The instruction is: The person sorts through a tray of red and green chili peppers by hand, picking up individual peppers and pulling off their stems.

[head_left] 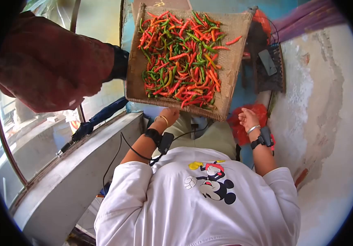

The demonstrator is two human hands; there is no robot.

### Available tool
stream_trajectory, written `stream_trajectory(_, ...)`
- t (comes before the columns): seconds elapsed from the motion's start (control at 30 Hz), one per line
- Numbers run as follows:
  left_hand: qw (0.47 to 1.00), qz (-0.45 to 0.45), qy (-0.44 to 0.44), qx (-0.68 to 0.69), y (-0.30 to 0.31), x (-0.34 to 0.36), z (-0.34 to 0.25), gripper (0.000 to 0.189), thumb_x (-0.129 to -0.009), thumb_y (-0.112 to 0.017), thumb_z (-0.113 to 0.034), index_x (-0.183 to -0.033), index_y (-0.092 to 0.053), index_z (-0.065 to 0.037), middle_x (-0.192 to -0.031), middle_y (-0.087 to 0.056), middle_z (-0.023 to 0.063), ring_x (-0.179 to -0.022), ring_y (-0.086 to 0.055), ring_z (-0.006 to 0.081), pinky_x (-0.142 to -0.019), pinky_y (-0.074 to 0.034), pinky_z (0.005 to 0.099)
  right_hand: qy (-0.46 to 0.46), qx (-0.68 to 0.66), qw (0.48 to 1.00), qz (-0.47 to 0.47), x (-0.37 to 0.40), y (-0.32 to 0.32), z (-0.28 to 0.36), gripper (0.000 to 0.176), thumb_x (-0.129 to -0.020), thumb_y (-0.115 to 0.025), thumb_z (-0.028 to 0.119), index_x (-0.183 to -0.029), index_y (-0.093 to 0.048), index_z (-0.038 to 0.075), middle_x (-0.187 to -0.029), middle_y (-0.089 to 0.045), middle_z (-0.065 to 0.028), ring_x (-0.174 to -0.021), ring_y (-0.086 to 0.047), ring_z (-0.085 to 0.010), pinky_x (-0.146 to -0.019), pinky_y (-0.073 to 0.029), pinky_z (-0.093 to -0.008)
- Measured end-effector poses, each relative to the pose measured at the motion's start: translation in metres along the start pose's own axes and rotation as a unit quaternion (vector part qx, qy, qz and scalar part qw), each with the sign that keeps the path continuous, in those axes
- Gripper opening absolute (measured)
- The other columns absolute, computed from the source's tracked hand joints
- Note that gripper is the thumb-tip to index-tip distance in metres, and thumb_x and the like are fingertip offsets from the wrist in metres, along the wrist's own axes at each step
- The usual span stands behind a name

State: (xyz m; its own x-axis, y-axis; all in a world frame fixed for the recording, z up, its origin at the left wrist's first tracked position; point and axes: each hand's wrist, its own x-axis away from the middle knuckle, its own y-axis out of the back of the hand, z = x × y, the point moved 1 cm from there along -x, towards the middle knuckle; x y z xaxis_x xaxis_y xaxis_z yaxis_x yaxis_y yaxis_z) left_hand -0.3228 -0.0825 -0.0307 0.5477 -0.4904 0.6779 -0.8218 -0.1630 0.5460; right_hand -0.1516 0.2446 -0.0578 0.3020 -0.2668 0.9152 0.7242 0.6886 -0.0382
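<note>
A square woven tray [232, 61] holds a heap of red, green and orange chili peppers [184, 59]. At its near edge, left of centre, is my left hand [170, 115], with its fingers curled in by the rim. Whatever those fingers hold, if anything, is hidden. My right hand [248, 118] is just beyond the tray's near right corner, apart from it, in front of a red plastic bag [242, 133]. Its fingers are bent inward, and I cannot make out anything in them.
A dark red cloth bundle [57, 65] hangs at the left beside the window. A folded blue umbrella [102, 117] lies near the pale ledge [78, 164]. At the right, a phone [267, 62] rests on a dark rack [276, 84] by the worn wall [312, 90].
</note>
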Motion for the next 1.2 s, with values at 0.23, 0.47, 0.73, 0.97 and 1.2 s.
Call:
stream_trajectory(0.23,0.988,0.088,-0.052,-0.112,0.001,-0.067,0.04,0.021,-0.076,-0.05,-0.024,-0.085,-0.059,-0.007,-0.084,-0.06,0.0171,-0.08,-0.057,0.0334,-0.072,-0.044,0.0413,0.048,-0.061,0.996,-0.05,0.007,0.011,-0.021,0.018,-0.084,-0.052,0.021,-0.095,-0.055,0.007,-0.068,-0.058,-0.0033,-0.056,-0.055,-0.011,-0.045,-0.043,-0.0229)
stream_trajectory(0.47,0.985,-0.016,-0.147,-0.085,0.042,-0.123,0.064,0.015,-0.077,-0.053,-0.018,-0.089,-0.057,-0.009,-0.085,-0.058,0.0117,-0.076,-0.057,0.0308,-0.067,-0.046,0.0387,0.076,-0.149,0.983,0.079,-0.005,-0.091,-0.054,0.025,-0.086,-0.049,0.018,-0.106,-0.053,0.005,-0.078,-0.06,-0.0041,-0.064,-0.056,-0.0109,-0.052,-0.044,-0.0221)
stream_trajectory(0.73,0.957,-0.095,-0.247,-0.121,0.041,-0.15,0.123,0.009,-0.077,-0.055,-0.015,-0.085,-0.056,-0.012,-0.072,-0.056,0.0068,-0.067,-0.057,0.0258,-0.057,-0.047,0.0347,0.114,-0.172,0.945,0.253,-0.063,-0.194,-0.042,0.028,-0.086,-0.048,0.021,-0.106,-0.052,0.002,-0.082,-0.059,-0.0038,-0.068,-0.055,-0.0107,-0.057,-0.043,-0.0207)
stream_trajectory(0.97,0.916,-0.195,-0.343,-0.079,0.026,-0.164,0.152,0.017,-0.068,-0.063,-0.005,-0.083,-0.055,-0.01,-0.068,-0.055,0.0044,-0.058,-0.056,0.0216,-0.05,-0.046,0.0307,0.267,0.049,0.944,0.186,-0.101,-0.193,-0.004,0.024,-0.086,-0.044,0.013,-0.105,-0.051,0.0,-0.081,-0.059,-0.0037,-0.068,-0.053,-0.0078,-0.06,-0.043,-0.0196)
stream_trajectory(1.2,0.934,-0.176,-0.308,-0.035,0.028,-0.161,0.147,0.013,-0.07,-0.062,-0.004,-0.082,-0.058,-0.007,-0.067,-0.057,0.0072,-0.059,-0.057,0.0235,-0.052,-0.045,0.0311,0.55,0.284,0.776,0.12,-0.072,-0.144,0.09,0.025,-0.078,-0.054,0.024,-0.088,-0.054,0.002,-0.077,-0.048,-0.0048,-0.065,-0.041,-0.0128,-0.058,-0.033,-0.0232)
